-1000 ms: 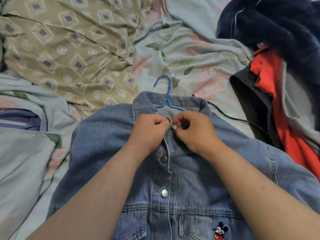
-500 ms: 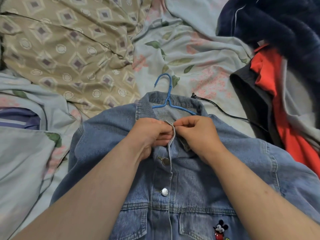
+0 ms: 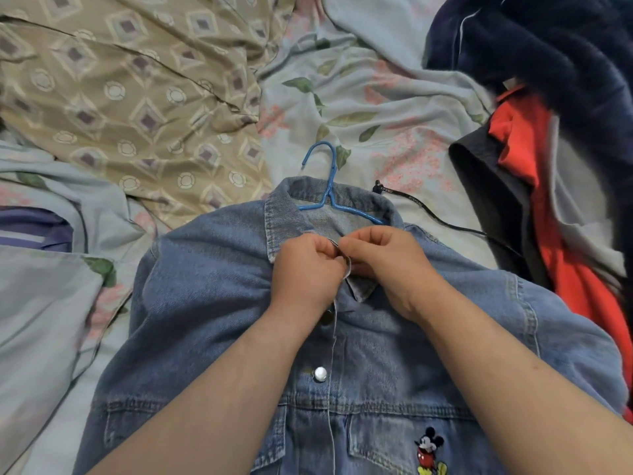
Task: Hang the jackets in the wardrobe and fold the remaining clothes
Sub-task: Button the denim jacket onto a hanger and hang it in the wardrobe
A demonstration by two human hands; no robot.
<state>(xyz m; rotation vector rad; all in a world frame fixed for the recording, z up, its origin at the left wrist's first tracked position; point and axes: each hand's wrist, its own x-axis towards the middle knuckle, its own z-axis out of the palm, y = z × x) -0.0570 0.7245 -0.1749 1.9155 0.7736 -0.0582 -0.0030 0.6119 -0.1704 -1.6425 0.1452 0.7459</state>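
Note:
A blue denim jacket (image 3: 212, 303) lies front-up on the bed, with a cartoon mouse patch on its chest pocket. A blue hanger (image 3: 329, 186) sits inside it, its hook sticking out past the collar. My left hand (image 3: 308, 272) and my right hand (image 3: 387, 265) meet at the top of the front placket, just below the collar. Both pinch the denim edges there, fingers curled. Two metal buttons lower on the placket are fastened; the top button is hidden by my fingers.
A pile of clothes lies at the right: a dark navy fleece (image 3: 548, 53), a red garment (image 3: 534, 186) and a black one (image 3: 493, 186). A black cord (image 3: 445, 222) runs beside the collar. A beige patterned sheet (image 3: 130, 97) and floral bedding (image 3: 376, 108) cover the bed.
Both hands moved up the placket towards the collar, and the silver button seen between my fingers a second ago is now hidden. The collar has shifted up a little.

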